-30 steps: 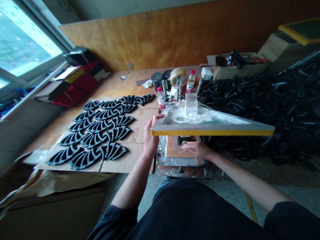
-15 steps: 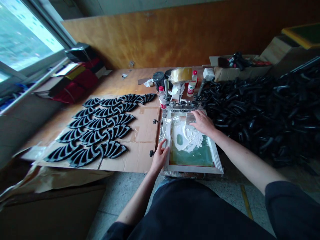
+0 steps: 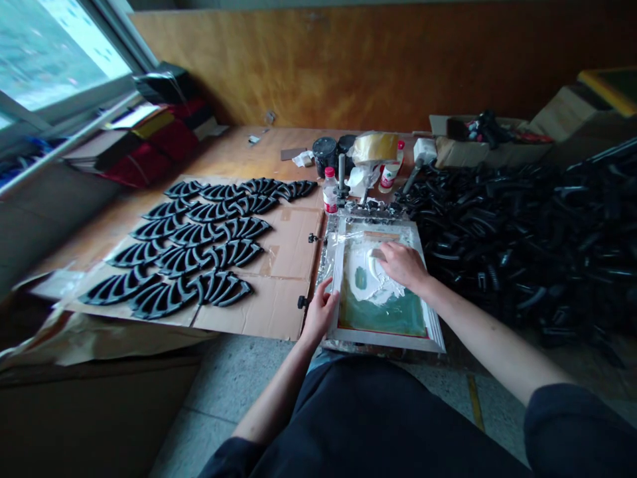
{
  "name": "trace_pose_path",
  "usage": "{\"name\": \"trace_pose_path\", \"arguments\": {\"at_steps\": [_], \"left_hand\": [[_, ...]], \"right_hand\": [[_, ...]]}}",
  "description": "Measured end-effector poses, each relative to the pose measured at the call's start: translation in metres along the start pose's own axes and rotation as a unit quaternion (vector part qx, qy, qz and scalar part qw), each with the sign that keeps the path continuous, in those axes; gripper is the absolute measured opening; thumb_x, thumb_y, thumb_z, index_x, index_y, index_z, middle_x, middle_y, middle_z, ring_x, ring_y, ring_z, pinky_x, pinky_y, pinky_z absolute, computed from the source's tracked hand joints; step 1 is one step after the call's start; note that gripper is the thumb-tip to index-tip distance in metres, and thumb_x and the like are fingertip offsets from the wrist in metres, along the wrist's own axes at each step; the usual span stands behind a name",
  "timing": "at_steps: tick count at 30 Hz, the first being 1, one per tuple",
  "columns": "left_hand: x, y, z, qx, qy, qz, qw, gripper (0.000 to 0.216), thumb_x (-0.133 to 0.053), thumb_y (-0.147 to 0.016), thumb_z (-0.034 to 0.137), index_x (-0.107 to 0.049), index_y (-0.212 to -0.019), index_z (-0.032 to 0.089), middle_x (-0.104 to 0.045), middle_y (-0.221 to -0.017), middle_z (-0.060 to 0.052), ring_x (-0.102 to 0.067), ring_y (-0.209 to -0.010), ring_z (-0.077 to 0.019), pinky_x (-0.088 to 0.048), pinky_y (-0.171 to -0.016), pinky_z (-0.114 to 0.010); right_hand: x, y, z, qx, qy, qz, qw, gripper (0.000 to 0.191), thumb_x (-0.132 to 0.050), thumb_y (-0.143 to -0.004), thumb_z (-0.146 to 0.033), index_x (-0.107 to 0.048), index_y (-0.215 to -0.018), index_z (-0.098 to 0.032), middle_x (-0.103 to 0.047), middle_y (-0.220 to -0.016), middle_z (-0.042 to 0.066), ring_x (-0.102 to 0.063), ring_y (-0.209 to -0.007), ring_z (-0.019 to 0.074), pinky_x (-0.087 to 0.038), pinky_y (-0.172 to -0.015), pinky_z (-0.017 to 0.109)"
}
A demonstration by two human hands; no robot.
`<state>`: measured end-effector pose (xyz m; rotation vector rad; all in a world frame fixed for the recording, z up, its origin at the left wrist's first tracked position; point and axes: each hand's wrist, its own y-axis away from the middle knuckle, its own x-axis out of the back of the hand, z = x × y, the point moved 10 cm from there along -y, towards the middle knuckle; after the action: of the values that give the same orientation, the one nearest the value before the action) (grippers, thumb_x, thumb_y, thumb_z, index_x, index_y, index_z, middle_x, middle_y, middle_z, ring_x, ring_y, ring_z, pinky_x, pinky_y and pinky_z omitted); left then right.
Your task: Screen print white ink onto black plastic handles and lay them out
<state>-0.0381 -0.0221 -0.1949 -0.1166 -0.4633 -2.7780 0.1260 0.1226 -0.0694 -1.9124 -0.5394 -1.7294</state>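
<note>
A printing screen frame (image 3: 343,340) lies flat in front of me, its green mesh smeared with white ink (image 3: 365,277). My left hand (image 3: 321,312) grips the frame's left edge, thumb on top. My right hand (image 3: 402,263) is closed over a squeegee (image 3: 374,254) pressed into the white ink near the middle of the mesh. Most of the squeegee is hidden under my fingers.
Rows of black fan-shaped plastic parts (image 3: 199,245) lie on cardboard (image 3: 269,299) to the left. A big heap of black parts (image 3: 522,232) fills the right. Bottles (image 3: 329,190), black tins (image 3: 325,151) and a tape roll (image 3: 374,147) stand behind the frame. A window (image 3: 54,53) is at left.
The screen frame, raised one second ago, has come down flat. My right hand left the plate beneath it, took the squeegee and has drawn it toward me across the ink.
</note>
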Motion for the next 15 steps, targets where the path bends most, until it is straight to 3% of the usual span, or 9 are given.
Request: {"name": "trace_pose_path", "arguments": {"at_steps": [5,8,11,15], "left_hand": [[0.0,0.002,0.002,0.003,0.013,0.005,1.0,0.058,-0.058,-0.086,0.046,-0.05,-0.137,0.019,-0.057,-0.072,0.002,-0.052,-0.063,-0.0116,-0.041,-0.06,-0.022],[0.0,0.002,0.001,0.003,0.02,0.003,1.0,0.058,-0.058,-0.086,0.048,-0.05,-0.137,0.02,-0.056,-0.071,0.002,-0.053,-0.064,-0.0116,-0.041,-0.059,-0.022],[-0.001,0.001,0.0,0.005,0.021,-0.004,1.0,0.059,-0.057,-0.086,0.049,-0.049,-0.137,0.02,-0.057,-0.073,0.002,-0.054,-0.065,-0.0122,-0.042,-0.059,-0.022],[-0.001,0.001,0.0,0.005,0.012,-0.005,1.0,0.058,-0.057,-0.086,0.049,-0.05,-0.136,0.02,-0.059,-0.074,0.001,-0.055,-0.066,-0.0122,-0.043,-0.061,-0.023]], "right_hand": [[-0.012,0.022,-0.032,0.067,0.028,-0.013,0.997,0.013,-0.05,-0.087,-0.011,-0.062,-0.09,-0.015,-0.067,-0.09,0.011,-0.061,-0.086,0.0233,-0.039,-0.066,0.031],[-0.007,0.031,-0.04,0.116,-0.009,-0.029,0.993,0.007,-0.055,-0.086,-0.015,-0.062,-0.087,-0.017,-0.066,-0.087,0.008,-0.06,-0.084,0.0218,-0.039,-0.067,0.03],[0.004,0.022,-0.026,0.085,-0.061,-0.023,0.994,0.007,-0.062,-0.086,-0.025,-0.062,-0.083,-0.019,-0.067,-0.085,0.006,-0.06,-0.079,0.0202,-0.039,-0.066,0.029],[0.016,0.004,-0.015,0.042,-0.094,0.031,0.994,0.007,-0.063,-0.086,-0.027,-0.063,-0.085,-0.019,-0.067,-0.088,0.005,-0.061,-0.081,0.02,-0.04,-0.068,0.029]]}}
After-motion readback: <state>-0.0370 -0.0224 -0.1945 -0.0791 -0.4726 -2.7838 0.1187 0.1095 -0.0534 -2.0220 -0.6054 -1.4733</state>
